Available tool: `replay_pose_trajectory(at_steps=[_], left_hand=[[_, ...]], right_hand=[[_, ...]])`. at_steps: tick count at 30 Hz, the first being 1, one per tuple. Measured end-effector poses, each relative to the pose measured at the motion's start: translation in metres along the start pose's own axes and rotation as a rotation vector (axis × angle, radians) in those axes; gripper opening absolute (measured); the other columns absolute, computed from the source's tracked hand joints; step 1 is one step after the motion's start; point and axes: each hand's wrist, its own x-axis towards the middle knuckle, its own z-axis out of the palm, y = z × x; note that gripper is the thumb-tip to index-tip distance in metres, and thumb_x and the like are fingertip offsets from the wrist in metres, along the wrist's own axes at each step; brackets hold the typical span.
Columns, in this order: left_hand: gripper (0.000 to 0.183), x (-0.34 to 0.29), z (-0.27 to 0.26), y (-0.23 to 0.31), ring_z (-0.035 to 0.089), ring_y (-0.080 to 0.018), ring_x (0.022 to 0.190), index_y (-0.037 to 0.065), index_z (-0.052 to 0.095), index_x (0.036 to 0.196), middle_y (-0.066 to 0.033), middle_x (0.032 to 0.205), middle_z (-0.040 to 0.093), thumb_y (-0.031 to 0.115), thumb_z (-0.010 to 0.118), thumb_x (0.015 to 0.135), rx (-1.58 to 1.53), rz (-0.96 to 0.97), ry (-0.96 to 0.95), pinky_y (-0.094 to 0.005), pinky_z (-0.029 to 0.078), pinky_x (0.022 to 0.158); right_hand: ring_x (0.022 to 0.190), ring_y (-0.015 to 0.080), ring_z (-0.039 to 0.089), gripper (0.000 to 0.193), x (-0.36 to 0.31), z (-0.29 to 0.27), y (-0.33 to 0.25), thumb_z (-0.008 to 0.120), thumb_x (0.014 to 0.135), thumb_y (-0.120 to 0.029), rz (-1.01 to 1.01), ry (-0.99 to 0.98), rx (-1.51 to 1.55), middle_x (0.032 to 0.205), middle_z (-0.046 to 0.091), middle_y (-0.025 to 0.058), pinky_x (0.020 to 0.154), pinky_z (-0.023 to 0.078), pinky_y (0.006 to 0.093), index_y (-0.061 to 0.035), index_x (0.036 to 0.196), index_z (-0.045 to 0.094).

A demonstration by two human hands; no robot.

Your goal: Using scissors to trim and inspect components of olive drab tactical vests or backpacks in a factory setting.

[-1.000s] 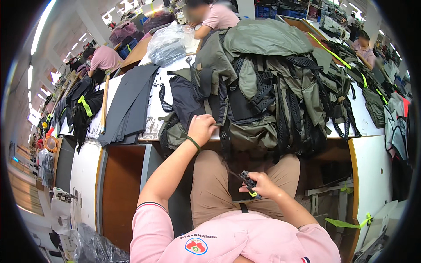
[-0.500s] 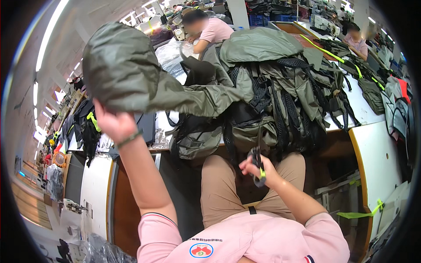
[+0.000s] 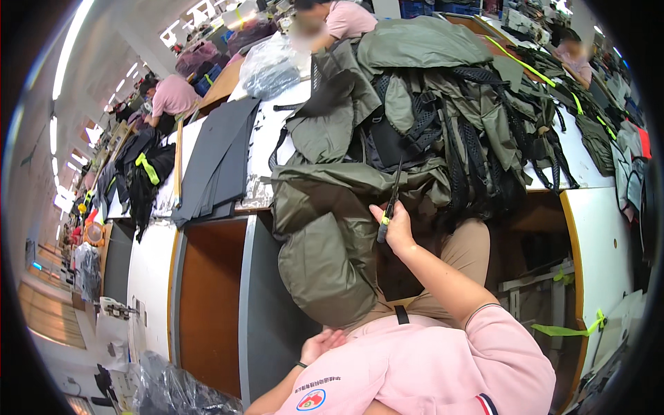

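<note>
My right hand [image 3: 399,229] is closed around a pair of black scissors [image 3: 382,232] with yellow-green on the handle. Their long dark blade points up toward the pile of bags. My left hand [image 3: 322,345] rests low against my shirt, fingers loosely extended and nothing visible in them. Just above it, an olive-green fabric bag part [image 3: 325,266] drapes from the table edge over my lap. It joins a heap of olive backpacks [image 3: 422,48] with black mesh straps. The fabric's underside is hidden.
Left of the heap lie dark flat sheets [image 3: 216,155] on the white table. Clear plastic bags [image 3: 271,66] sit behind them. Black pieces with a yellow-green strap [image 3: 147,168] hang at the far left. Co-workers [image 3: 173,97] sit at other tables. An open compartment [image 3: 211,297] is under the tabletop.
The raised olive fabric has come down over the table edge and my lap. My left hand has let go of it and dropped to my shirt. The scissors have risen slightly.
</note>
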Motion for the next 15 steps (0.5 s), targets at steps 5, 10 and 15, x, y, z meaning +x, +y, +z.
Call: replay_pose_trajectory(at_steps=[5,10,15], left_hand=[[0.025,-0.023,0.089,0.082,0.053,-0.0146,0.093,0.004,0.052,0.114,-0.0065,0.102,0.055,0.006,0.057,0.09,0.58,1.409,0.321,-0.0286,0.045,0.085],[0.041,-0.026,0.237,0.158,0.052,-0.0358,0.116,0.003,0.054,0.122,-0.0174,0.124,0.055,0.015,0.068,0.085,1.558,2.017,-0.04,-0.0435,0.036,0.104],[0.024,0.047,0.301,0.223,0.059,-0.0291,0.106,0.008,0.066,0.098,-0.0114,0.105,0.065,0.026,0.07,0.083,1.965,1.858,-0.207,-0.0471,0.04,0.1]], right_hand=[[0.068,0.0115,0.05,0.034,-0.007,0.0,0.021,0.08,0.081,-0.023,-0.115,0.125,-0.245,0.074,0.058,0.003,0.065,0.045,0.0292,-0.0005,0.088,0.055],[0.073,0.0095,0.051,0.022,0.012,0.016,0.028,0.076,0.082,-0.008,-0.1,0.126,0.1,0.081,0.059,0.0002,0.07,0.043,0.0266,-0.0041,0.09,0.056],[0.076,0.0077,0.052,0.019,-0.003,0.007,-0.018,0.073,0.082,-0.002,-0.11,-0.014,0.259,0.085,0.059,-0.0018,0.073,0.043,0.0247,-0.0055,0.093,0.058]])
